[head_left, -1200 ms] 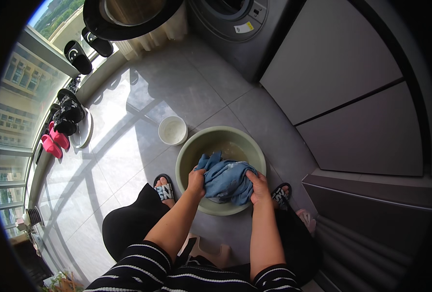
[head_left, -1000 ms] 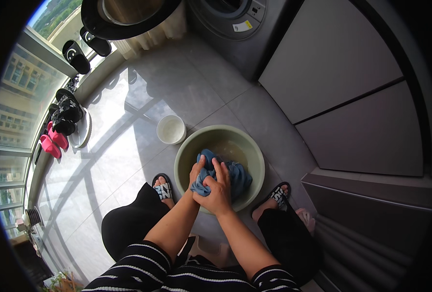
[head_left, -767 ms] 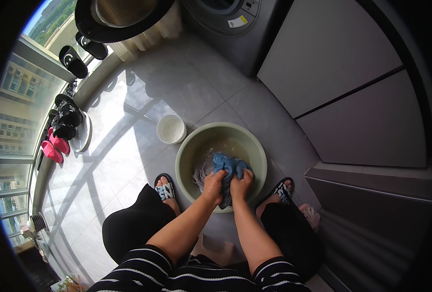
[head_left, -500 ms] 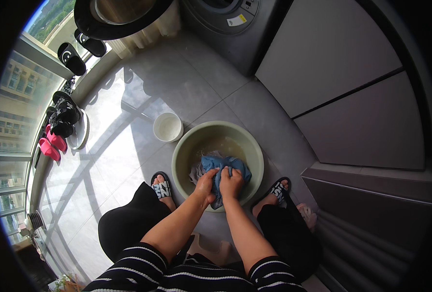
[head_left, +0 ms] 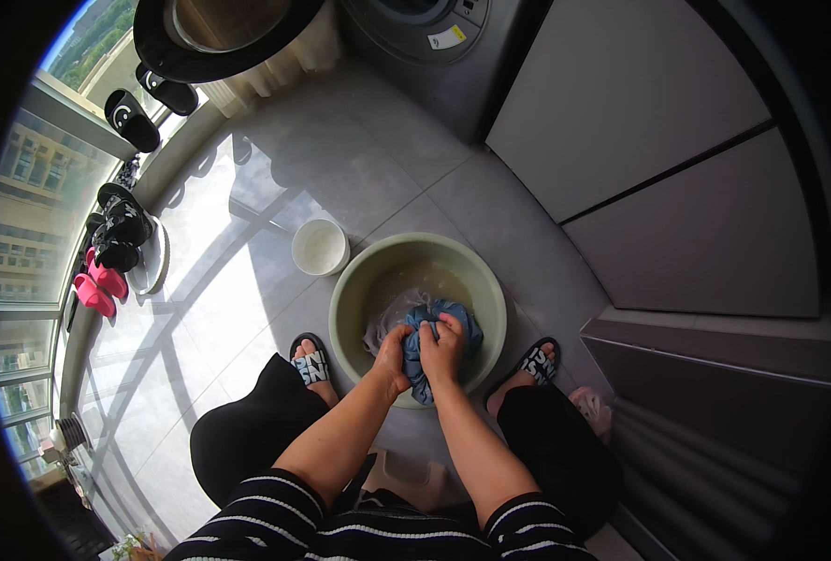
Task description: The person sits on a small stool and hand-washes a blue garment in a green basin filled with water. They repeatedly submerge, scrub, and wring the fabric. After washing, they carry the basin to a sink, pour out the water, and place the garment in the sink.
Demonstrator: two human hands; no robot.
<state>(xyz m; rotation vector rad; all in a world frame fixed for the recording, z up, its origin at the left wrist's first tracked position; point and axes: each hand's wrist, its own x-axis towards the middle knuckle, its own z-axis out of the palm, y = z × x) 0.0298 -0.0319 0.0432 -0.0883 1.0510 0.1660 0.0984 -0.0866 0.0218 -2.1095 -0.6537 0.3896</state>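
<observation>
— What are the hands doing, seen from the head camera?

— Both are down in the green basin [head_left: 350,290] on the floor. The left hand [head_left: 395,353] is clenched on the near-left part of a wet blue cloth [head_left: 443,329]; the right hand [head_left: 442,349] grips the same cloth just beside it, knuckles up. The two hands touch.

— Where does the cloth lie?

— Bunched at the near side of the basin, in cloudy water, partly hanging over the near rim between the hands.

— What else is around?

— A small white bowl [head_left: 320,247] stands just beside the basin, up and to the left. A sandalled foot shows on each side of the basin. A washing machine [head_left: 425,37] stands at the top, and pink and black shoes [head_left: 107,248] line the window ledge on the left.
</observation>
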